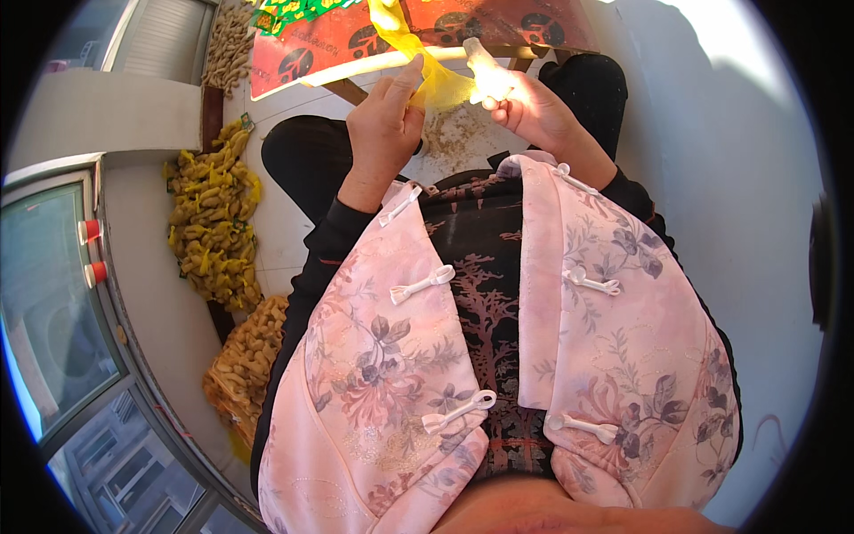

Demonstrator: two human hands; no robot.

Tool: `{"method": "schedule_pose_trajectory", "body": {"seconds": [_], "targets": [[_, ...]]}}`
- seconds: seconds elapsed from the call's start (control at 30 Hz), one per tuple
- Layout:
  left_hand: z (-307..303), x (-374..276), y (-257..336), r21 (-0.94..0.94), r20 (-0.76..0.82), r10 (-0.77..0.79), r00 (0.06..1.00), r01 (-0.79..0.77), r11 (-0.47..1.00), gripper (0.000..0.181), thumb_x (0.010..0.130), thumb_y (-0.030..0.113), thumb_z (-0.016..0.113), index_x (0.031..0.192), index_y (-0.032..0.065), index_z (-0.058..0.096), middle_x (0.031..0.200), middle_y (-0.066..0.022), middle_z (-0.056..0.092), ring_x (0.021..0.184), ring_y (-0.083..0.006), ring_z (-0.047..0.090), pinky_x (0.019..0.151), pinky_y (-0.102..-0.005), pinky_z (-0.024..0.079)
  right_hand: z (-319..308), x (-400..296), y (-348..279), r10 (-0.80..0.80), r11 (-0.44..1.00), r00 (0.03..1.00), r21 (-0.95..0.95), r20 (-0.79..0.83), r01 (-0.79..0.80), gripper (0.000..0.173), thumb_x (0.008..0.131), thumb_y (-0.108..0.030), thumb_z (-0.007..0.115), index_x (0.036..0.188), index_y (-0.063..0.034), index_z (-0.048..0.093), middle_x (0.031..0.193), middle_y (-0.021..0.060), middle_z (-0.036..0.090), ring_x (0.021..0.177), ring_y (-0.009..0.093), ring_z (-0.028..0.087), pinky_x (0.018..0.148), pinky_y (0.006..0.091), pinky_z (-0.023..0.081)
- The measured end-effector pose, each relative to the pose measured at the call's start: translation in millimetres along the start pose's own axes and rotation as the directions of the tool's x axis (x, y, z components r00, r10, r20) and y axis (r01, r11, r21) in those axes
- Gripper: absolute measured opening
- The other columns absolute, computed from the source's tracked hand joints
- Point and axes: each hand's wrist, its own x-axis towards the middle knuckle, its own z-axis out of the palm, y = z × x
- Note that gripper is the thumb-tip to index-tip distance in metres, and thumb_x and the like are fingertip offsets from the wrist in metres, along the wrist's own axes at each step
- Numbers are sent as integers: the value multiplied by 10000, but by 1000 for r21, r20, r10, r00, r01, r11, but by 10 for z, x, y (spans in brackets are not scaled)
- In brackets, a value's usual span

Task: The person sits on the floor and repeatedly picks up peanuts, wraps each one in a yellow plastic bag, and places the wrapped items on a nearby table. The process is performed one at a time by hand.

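Note:
My left hand (390,120) grips the open end of a yellow mesh net bag (447,87), its index finger pointing up along the netting. The net stretches across to my right hand (544,110), which holds a pale, knobbly root, apparently ginger (488,75), beside the net's mouth. Strong sunlight washes out much of this root. Farther up, the net runs over the edge of a red printed board (427,33), with pale pieces inside its upper part. Both hands are above my lap, close to the board's near edge.
Green printed labels (300,10) lie on the board. To the left are a loose heap of roots (230,47), a pile of filled yellow net bags (213,227) and a full orange mesh sack (247,364). Crumbs of soil (457,137) dot the tiled floor. A white wall (720,220) rises at right.

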Motion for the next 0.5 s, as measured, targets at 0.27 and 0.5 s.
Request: {"method": "schedule_pose_trajectory", "body": {"seconds": [0.27, 0.5], "targets": [[-4, 43, -30, -45, -34, 12, 999, -14, 999, 91, 798, 56, 664, 887, 71, 657, 757, -73, 617, 621, -227, 621, 558, -303, 492, 11, -25, -94, -31, 1000, 999, -6, -19, 30, 382, 928, -334, 606, 1132, -14, 563, 935, 40, 559, 791, 108, 525, 661, 220, 464], [-16, 46, 94, -349, 3, -182, 983, 171, 921, 85, 824, 33, 693, 824, 8, 611, 711, -51, 613, 598, -99, 589, 553, -245, 460, 72, -60, -86, -48, 998, 995, -48, -88, 44, 317, 926, -308, 625, 1061, -22, 598, 875, 21, 553, 781, 91, 539, 619, 194, 449]]}}
